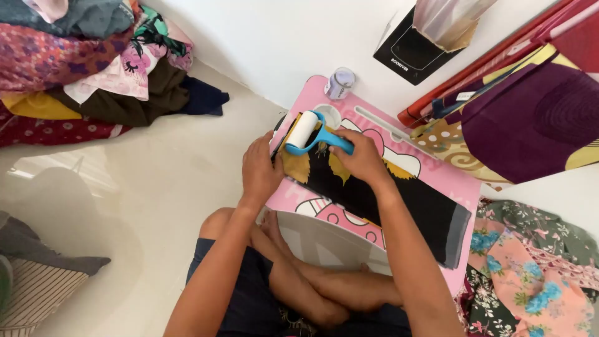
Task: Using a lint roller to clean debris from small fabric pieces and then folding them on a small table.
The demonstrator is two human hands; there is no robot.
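A folded black cloth with yellow leaf shapes [399, 200] lies along a small pink lap table [437, 171] in front of my crossed legs. My right hand [360, 157] grips the blue handle of a lint roller [307, 132], whose white roll rests on the cloth's far end. My left hand [260, 168] presses flat on the cloth's edge at the table's left side, just beside the roller.
A heap of mixed clothes [93, 62] lies at the upper left on the pale floor. A small jar [340, 83] stands at the table's far corner. A black box [412, 53] leans on the wall. Patterned fabrics [530, 112] and floral cloths [530, 274] lie to the right.
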